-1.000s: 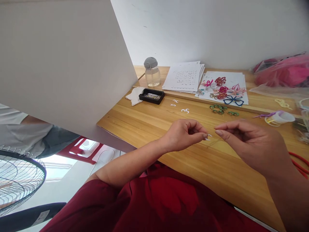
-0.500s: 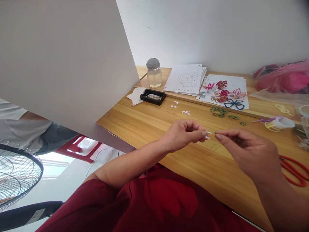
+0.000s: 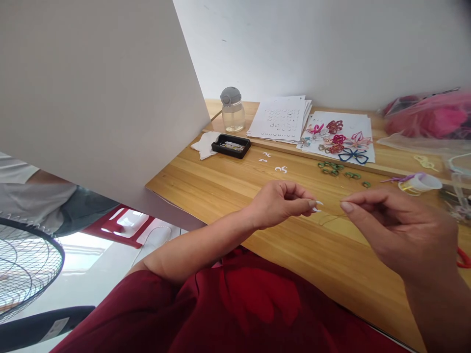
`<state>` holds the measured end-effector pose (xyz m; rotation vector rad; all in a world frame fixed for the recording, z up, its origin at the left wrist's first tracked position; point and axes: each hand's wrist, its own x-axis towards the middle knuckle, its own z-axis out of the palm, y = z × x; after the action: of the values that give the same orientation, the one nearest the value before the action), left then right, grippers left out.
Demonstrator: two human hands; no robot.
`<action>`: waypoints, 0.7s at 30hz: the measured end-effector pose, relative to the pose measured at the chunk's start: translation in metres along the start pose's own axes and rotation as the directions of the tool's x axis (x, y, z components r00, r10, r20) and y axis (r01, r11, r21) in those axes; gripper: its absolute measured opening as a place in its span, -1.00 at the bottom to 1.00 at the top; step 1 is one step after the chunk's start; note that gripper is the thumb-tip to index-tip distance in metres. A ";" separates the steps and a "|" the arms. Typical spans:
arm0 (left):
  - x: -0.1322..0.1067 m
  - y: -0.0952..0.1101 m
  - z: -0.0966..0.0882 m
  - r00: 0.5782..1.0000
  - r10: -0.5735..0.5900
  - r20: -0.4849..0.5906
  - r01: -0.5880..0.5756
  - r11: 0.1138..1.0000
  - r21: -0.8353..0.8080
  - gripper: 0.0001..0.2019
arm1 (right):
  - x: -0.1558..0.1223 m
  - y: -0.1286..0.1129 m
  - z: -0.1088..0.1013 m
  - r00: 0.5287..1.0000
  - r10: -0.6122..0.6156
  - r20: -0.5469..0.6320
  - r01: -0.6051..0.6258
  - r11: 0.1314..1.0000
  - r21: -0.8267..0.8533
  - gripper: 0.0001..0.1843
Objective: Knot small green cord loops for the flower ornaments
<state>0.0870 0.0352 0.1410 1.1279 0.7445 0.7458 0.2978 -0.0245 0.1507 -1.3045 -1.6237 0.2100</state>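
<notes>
- On my feed from the head camera, the left hand [image 3: 283,203] hung just above the wooden table [image 3: 221,186], thumb and forefinger pressed together on a small white crescent piece [image 3: 318,206], which stuck out past the fingertips.
- The right hand [image 3: 401,230] sat just beside it, with a narrow gap between the two sets of fingertips; its thumb and forefinger were also closed against each other.
- A thin strand [image 3: 330,217] ran from the crescent piece toward the right fingertips and drooped close to the table. It was too fine for me to be sure, but the right hand seemed to be gripping its end.
- Beyond the hands, more white cut-outs [image 3: 281,169] lay flat on the wood, well apart from a scatter of green rings [image 3: 334,167].
- Further back stood a clear bottle [image 3: 232,109] with a grey cap, and near it a black tray [image 3: 231,145] touching a crumpled white cloth [image 3: 204,145].
- A stack of punched white sheets [image 3: 279,117] lay beside a sheet of coloured shapes [image 3: 340,137].
- A pink bag [image 3: 430,117] filled the far right corner.
- A white partition board [image 3: 91,98] walled off the left side, with a fan [image 3: 25,264] below it.
</notes>
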 end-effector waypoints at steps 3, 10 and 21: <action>-0.001 0.001 0.000 1.000 0.020 0.015 -0.020 1.000 0.006 -0.74 | 0.002 -0.001 0.002 0.982 0.186 0.009 -0.186 0.977 0.108 -0.95; -0.001 0.004 0.001 0.996 0.077 0.038 -0.075 0.996 -0.044 -0.53 | 0.010 0.015 0.007 0.875 0.422 0.237 -0.484 0.777 0.403 -0.78; 0.007 -0.006 0.005 0.986 0.125 -0.110 -0.135 0.987 -0.090 -0.55 | -0.011 0.004 0.021 0.964 0.246 0.104 -0.264 0.939 0.222 -0.93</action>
<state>0.0952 0.0369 0.1359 1.0625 0.7183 0.9475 0.2828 -0.0228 0.1318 -1.3324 -1.4371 0.5988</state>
